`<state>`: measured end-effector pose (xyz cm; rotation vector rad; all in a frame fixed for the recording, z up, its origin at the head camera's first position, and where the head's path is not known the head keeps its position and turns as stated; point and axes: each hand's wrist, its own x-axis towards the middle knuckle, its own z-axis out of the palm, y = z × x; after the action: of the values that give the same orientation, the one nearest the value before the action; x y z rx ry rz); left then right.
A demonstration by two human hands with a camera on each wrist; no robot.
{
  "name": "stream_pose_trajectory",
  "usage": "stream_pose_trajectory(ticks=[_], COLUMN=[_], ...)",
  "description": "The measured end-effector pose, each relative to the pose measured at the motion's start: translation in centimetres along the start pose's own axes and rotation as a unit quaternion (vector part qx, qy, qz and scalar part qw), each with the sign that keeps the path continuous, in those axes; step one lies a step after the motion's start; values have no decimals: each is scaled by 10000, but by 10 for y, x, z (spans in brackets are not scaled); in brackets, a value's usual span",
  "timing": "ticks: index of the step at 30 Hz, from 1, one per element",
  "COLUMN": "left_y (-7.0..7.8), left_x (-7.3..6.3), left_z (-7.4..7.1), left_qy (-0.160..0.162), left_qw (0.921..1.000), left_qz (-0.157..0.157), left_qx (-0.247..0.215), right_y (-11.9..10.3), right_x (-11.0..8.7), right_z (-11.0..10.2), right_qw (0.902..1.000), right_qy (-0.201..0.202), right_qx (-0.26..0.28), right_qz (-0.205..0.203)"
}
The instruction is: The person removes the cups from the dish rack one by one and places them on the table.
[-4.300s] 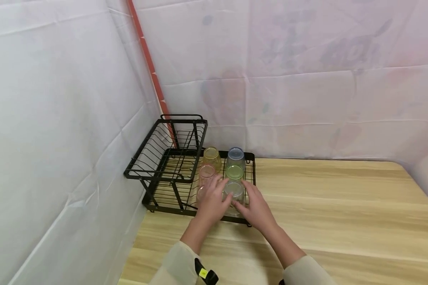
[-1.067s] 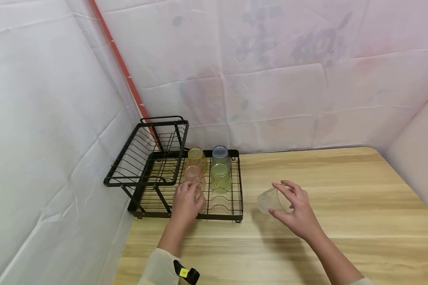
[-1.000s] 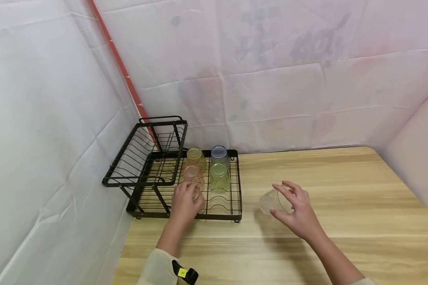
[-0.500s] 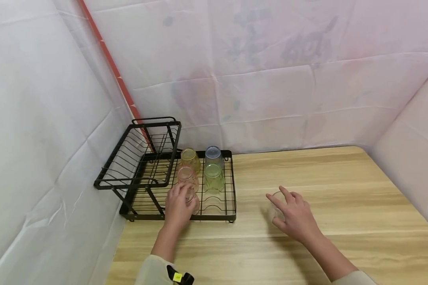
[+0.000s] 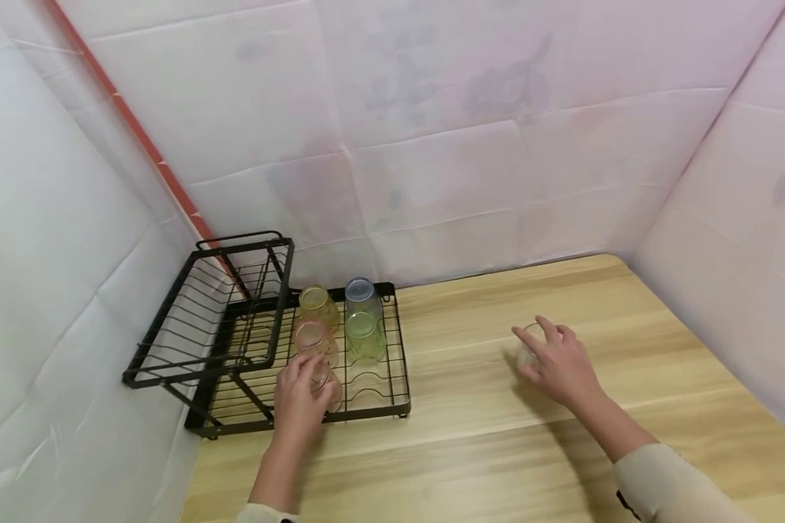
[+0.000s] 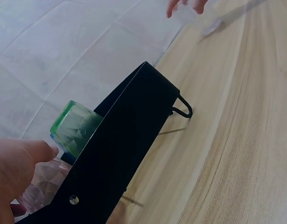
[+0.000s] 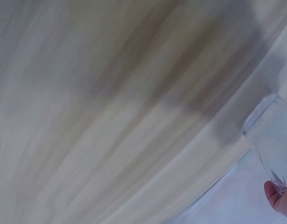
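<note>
My left hand [image 5: 301, 396] grips a pale pink glass [image 5: 332, 396] at the front left of the rack's lower tier, thumb and fingers round its sides. Far to the right, my right hand [image 5: 559, 363] holds a clear glass [image 5: 526, 356] from above, low over the table; the palm and fingers hide much of it. The right wrist view catches this clear glass [image 7: 274, 135] at its edge, with a fingertip on it. Behind the gripped pink glass stand another pink glass [image 5: 314, 338] and a yellow one [image 5: 319, 305]. Beside them are a green glass [image 5: 365, 338] and a blue one [image 5: 361, 294].
The black two-tier dish rack [image 5: 402, 363] stands at the left on the wooden table [image 5: 458, 407]. Its raised upper basket [image 5: 199, 370] sits left of the glasses. White sheeting [image 5: 432, 189] hangs behind the table and at both sides.
Both hands were at the clear glass on the rack's front right. My right hand has carried it right and turned it from tilted to more upright. My left hand has moved onto the front pink glass.
</note>
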<state>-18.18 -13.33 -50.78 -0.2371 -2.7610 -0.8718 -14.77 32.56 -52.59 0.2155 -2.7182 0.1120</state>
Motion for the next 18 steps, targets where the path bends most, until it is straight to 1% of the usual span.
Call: stream_pose_trajectory(ticks=[4,7,9,12,14,18], left_y=[-1,-1,-1,-2,-3,-3], left_x=[-1,-1,-3,-5,-5,-1], left_z=[-1,0,1,1,0,-3], left_qy=[-9,32,55,7,-58,-183], left_qw=[9999,9998,9996,9993,9993,9991], left_qz=[-62,-84,-119,-207,-262,-291], left_qx=[-86,-173,-239,-300,-279,-237], right_y=[31,56,73,98,113,136], right_x=[1,3,4,3,1,-5], right_z=[-4,-7,-9,-11,-12,-16], right_qw=[9988,9962,9932,9875,9839,9801], right_qy=[-229,-421,-557,-755,-842,-845], right_qx=[-159,-210,-227,-203,-208,-202], right_qz=[399,738,993,1371,1565,1787])
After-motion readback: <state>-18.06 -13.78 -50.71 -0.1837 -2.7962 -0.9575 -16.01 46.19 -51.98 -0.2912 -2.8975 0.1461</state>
